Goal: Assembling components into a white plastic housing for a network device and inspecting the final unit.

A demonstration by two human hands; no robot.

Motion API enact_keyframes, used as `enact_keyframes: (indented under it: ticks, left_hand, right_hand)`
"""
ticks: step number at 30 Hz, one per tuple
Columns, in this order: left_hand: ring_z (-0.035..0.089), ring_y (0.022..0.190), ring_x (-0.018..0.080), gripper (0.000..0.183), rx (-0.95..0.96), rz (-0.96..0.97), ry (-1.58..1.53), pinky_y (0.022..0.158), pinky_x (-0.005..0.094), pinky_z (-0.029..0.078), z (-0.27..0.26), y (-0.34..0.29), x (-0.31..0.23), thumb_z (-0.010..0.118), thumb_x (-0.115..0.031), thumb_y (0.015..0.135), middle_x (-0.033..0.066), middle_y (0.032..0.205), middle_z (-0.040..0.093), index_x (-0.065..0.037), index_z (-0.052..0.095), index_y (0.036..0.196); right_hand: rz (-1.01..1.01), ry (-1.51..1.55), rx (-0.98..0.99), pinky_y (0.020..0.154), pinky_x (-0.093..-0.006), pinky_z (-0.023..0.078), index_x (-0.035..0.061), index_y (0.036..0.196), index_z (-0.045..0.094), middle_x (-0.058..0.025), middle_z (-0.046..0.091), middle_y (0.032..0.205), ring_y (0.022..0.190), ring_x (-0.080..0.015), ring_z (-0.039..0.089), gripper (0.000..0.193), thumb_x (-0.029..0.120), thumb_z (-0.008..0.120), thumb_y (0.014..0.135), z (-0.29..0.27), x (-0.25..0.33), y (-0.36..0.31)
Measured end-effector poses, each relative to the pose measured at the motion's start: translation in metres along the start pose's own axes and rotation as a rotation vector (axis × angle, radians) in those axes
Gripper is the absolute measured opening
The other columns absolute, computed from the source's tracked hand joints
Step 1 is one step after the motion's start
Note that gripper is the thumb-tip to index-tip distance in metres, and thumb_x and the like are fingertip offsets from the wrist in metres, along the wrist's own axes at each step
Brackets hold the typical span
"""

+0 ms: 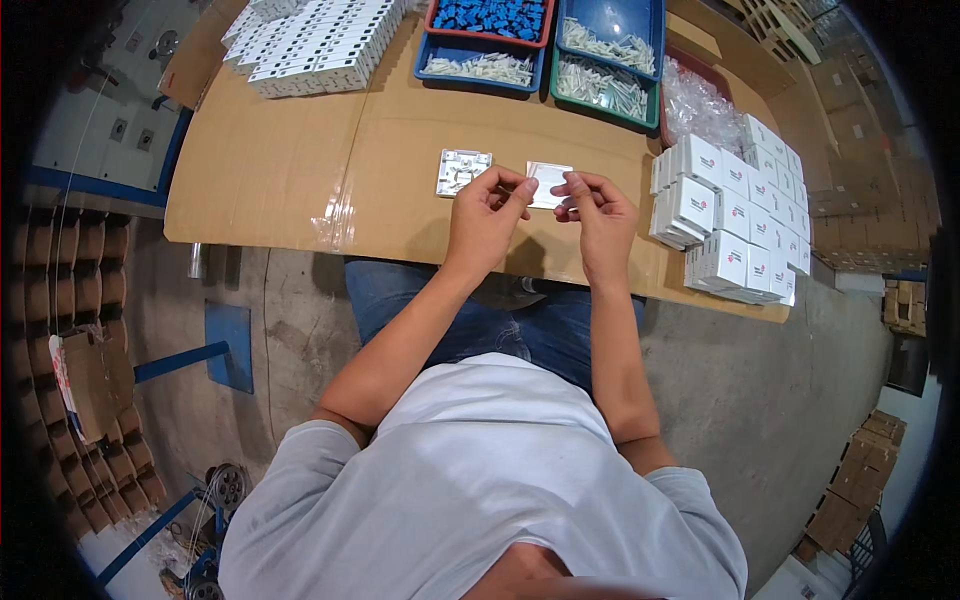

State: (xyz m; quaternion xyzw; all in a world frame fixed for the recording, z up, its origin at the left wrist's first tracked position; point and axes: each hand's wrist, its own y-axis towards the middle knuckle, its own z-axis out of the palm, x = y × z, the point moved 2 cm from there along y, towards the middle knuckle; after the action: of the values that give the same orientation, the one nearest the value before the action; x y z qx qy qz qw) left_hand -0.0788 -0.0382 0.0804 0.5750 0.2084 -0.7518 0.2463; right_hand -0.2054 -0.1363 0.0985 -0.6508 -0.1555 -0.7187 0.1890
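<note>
Above the near edge of the cardboard tabletop [270,160]: your left hand [490,212], angled inward, thumb and index tips brought close; your right hand [604,215], facing it, fingers curled; whether either pinches a small part, one cannot tell. White square housing [464,173], open-faced: just beyond your left hand. White rectangular plate [549,178]: between both hands, its edges partly covered by your fingers. Beyond: red tray [485,39], green tray [603,115]. Right: stacked white boxes [733,215], near your right hand.

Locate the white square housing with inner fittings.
In the head view, the white square housing lies on the brown cardboard just beyond the left hand.
</note>
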Motion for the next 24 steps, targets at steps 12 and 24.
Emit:
enact_keyframes:
  ticks: [12,24]
  left_hand:
    - [0.062,0.078,0.0071,0.016,-0.157,0.001,0.123,0.07,0.0235,0.055,-0.013,0.005,0.022,0.07,-0.015,0.098,0.0008,0.089,0.065,-0.001,0.068,0.107]
    - [0.07,0.091,0.0127,0.019,-0.055,-0.135,-0.047,0.076,0.0249,0.058,-0.002,0.001,0.014,0.068,-0.015,0.099,0.0055,0.099,0.073,0.0,0.071,0.111]
  right_hand:
    - [-0.435,-0.456,-0.185,0.068,-0.0248,0.051,-0.0001,0.102,0.068,-0.0062,0.067,0.097,0.084,-0.011,0.062,0.02,0.008,0.079,0.088,0.003,0.0,-0.011]
    - [-0.297,-0.25,0.131,0.079,-0.031,0.057,0.0002,0.108,0.072,-0.0108,0.07,0.101,0.092,-0.0199,0.07,0.015,0.007,0.069,0.094,0.015,-0.013,-0.006]
